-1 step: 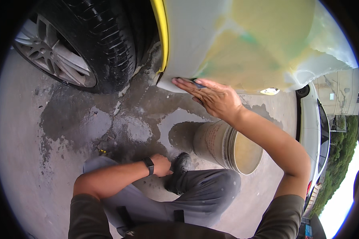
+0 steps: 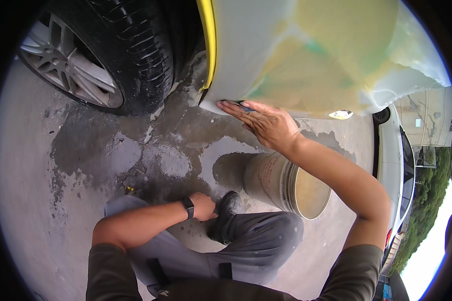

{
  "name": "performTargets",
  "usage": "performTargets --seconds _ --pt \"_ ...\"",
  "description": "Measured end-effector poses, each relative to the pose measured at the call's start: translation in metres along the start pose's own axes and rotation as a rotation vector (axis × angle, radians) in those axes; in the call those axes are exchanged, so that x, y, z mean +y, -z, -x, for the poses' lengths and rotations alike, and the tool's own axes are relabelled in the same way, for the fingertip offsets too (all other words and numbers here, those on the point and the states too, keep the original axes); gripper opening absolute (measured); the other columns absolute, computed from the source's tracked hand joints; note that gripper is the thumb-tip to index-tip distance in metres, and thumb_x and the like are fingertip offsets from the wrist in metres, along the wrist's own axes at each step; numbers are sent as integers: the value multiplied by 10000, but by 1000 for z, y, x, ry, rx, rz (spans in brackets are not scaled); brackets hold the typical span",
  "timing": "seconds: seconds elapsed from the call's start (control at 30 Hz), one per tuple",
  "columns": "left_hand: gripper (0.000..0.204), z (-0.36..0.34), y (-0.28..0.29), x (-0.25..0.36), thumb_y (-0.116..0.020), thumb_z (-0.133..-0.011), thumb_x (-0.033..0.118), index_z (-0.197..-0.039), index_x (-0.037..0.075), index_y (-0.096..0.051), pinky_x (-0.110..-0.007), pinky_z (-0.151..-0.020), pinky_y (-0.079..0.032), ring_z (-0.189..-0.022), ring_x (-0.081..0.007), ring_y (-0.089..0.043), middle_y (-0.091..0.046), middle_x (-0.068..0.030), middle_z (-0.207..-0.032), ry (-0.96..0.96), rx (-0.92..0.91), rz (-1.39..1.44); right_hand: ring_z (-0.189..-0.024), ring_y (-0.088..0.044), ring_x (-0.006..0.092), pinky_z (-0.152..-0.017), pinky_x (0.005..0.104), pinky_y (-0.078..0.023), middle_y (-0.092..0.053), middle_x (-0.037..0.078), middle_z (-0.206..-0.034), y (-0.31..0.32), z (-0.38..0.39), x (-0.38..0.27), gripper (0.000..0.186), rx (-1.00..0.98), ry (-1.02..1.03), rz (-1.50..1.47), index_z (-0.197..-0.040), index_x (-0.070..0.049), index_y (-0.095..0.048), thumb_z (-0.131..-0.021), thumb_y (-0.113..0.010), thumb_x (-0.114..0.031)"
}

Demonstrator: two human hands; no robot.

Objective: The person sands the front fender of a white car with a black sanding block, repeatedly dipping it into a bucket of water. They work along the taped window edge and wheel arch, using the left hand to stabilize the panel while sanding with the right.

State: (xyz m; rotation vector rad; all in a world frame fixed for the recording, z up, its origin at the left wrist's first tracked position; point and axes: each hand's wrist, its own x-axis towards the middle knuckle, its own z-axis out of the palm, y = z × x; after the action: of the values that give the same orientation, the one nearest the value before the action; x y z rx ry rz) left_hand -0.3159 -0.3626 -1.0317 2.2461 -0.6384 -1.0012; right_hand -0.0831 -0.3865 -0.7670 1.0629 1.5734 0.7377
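Note:
My right hand lies along the lower edge of a car body panel, fingers stretched and pressed together. Between its fingers shows a small dark sheet that looks like sandpaper, held against the panel; most of it is hidden by the hand. The panel is grey with yellowish, green and tan sanded patches, and a yellow edge strip borders the wheel arch. My left hand, with a dark wristband, is loosely curled above my shoe, away from the panel, with nothing visible in it.
A pale bucket of cloudy, yellowish water stands below my right forearm. At the left is a black tyre on a silver wheel. Wet patches cover the concrete floor. A white car is parked at the right.
The view has shifted slightly, so the panel and wheel sit a little further right. My right hand stays at the panel's lower edge; my left hand has barely moved.

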Motion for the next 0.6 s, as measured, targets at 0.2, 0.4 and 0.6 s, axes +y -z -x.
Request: performTargets --seconds 0.2,0.4,0.6 --pt "562 24 0 5 -588 -1007 508 -1128 -17 -749 -479 -961 -534 -1066 -378 -726 -767 -201 -1089 6 107 -26 -1622 -45 56 -1327 391 25 -56 -68 -1782 11 -1 2 705 -89 -81 -89 -1710 -169 -69 -1104 -350 -394" --pt "556 27 10 3 -587 -1015 501 -1117 -15 -763 -480 -942 -534 -1042 -381 -732 -773 -213 -1050 17 41 32 -1636 -44 118 -1330 367 -18 -77 -25 -1786 18 -38 -17 695 -121 56 -149 -1704 -115 -75 -1127 -315 -418" --pt "545 30 4 8 -583 -1021 508 -998 10 -804 -510 -930 -548 -1058 -405 -726 -777 -204 -1039 2 142 6 -1623 -81 72 -1336 353 -36 -83 -25 -1783 32 -29 -5 703 -221 1 -85 -1699 -108 -114 -1103 -343 -402"
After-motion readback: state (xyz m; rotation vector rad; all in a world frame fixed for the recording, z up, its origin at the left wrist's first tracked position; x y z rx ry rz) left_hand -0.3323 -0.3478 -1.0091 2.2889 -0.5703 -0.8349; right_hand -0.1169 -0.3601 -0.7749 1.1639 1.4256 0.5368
